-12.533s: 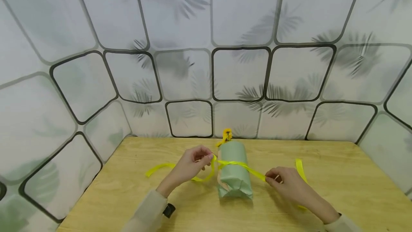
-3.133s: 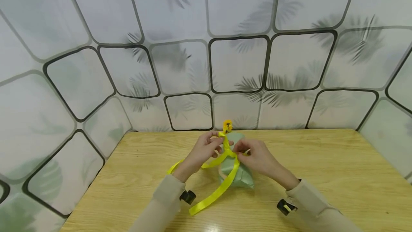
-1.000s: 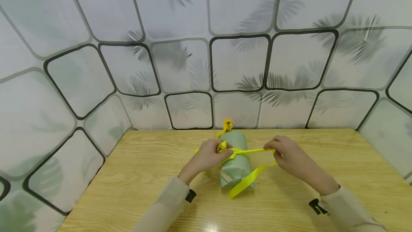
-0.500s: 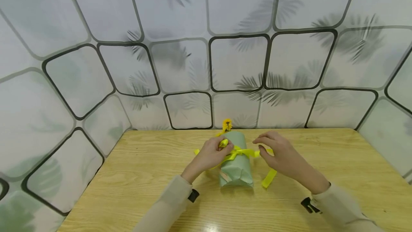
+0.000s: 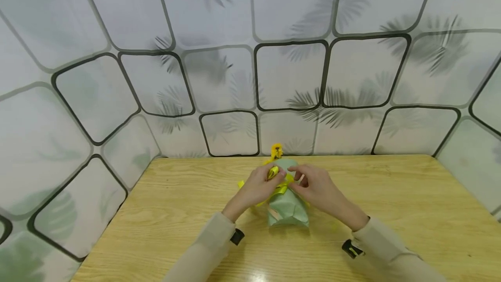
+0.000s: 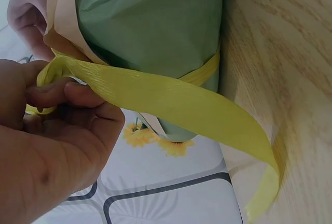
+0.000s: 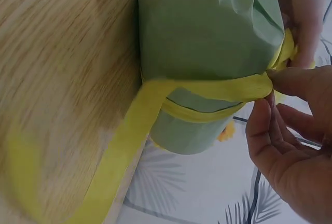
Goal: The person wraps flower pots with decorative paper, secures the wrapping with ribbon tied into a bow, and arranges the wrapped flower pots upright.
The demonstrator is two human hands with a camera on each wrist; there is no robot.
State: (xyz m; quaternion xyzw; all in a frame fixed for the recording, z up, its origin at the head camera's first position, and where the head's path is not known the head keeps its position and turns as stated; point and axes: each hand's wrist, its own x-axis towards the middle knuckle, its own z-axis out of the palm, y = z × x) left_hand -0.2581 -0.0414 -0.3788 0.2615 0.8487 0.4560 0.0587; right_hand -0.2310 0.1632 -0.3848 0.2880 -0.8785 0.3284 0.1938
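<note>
A green paper-wrapped bundle (image 5: 287,214) lies on the table, its folded end toward me. Yellow ribbon (image 6: 155,92) circles its middle. At the left of the ribbon's crossing, my left hand (image 5: 256,189) pinches a ribbon loop between thumb and fingers; one tail droops from it across the bundle in the left wrist view. My right hand (image 5: 318,188) is close by on the other side, and the right wrist view shows its thumb and finger pinching another ribbon length (image 7: 223,88) beside the crossing. That length's tail hangs to the table. The fingers partly hide the crossing itself.
Yellow flowers (image 5: 276,150) poke out beyond the bundle's far end. The wooden table (image 5: 164,212) meets a patterned cloth backdrop (image 5: 291,77) at its back edge. Black wrist devices (image 5: 352,248) hang under both sleeves.
Earlier both hands held ribbon apart, then met above the bundle. A second ago my right hand drew a ribbon length rightward, then loosened; now it is back near the left hand, pinching ribbon.
</note>
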